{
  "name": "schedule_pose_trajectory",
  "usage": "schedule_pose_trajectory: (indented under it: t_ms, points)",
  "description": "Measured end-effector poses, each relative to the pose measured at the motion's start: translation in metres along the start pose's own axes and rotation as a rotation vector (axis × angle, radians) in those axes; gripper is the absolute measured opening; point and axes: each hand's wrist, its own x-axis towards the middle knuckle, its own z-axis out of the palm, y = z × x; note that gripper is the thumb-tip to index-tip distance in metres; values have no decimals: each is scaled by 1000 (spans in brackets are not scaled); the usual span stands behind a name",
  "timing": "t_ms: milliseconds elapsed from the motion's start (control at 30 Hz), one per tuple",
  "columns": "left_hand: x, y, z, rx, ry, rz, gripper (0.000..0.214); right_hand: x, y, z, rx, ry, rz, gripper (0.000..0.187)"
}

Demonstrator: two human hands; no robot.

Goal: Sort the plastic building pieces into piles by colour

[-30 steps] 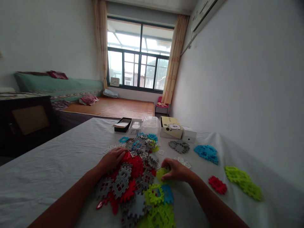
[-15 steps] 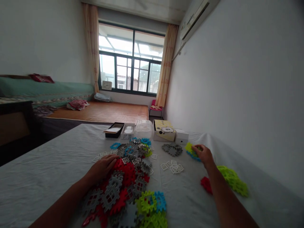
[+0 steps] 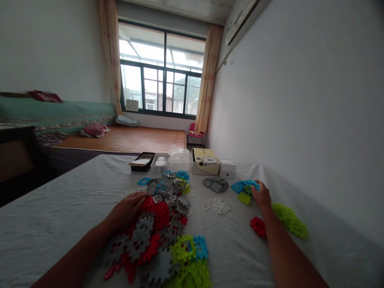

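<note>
On the table (image 3: 60,208), the left hand (image 3: 129,208) lies flat on the left edge of the mixed heap (image 3: 156,228) of red and grey tiles, its grip spread and holding nothing. Well to the right of the heap, the right hand (image 3: 261,196) touches the blue tiles (image 3: 241,186), with a green tile (image 3: 245,198) just beside it. I cannot tell whether that grip is closed.

Bare left hand (image 3: 128,208), bare right hand (image 3: 262,195), bare forearms.
</note>
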Motion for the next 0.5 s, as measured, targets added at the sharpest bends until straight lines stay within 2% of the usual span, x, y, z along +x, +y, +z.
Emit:
schedule_pose_trajectory:
  t_ms: [67,133,167,267,300,333,433,500]
  points:
    - [-1,3,-1,-4,-4,-4,44,-7,-25,-1,9,2,-105,43]
    - [-1,5,-2,-7,-13,-6,44,-22,-62,-2,97,-106,-220,39]
    - [-1,6,-2,-8,-14,-7,44,-34,-83,-2,170,-225,-273,36]
    - [-2,7,-3,-4,-11,-10,43,-83,-142,2,319,-688,-477,28]
    - [-2,7,-3,1,-10,-10,43,-101,-157,4,310,-813,-546,27]
    - [-2,7,-3,6,-11,-8,43,-118,-170,6,282,-878,-604,26]
    - [-2,8,-3,16,-12,-2,43,-156,-192,9,185,-911,-747,33]
    - [-2,8,-3,17,-14,-2,43,-167,-197,8,186,-919,-800,40]
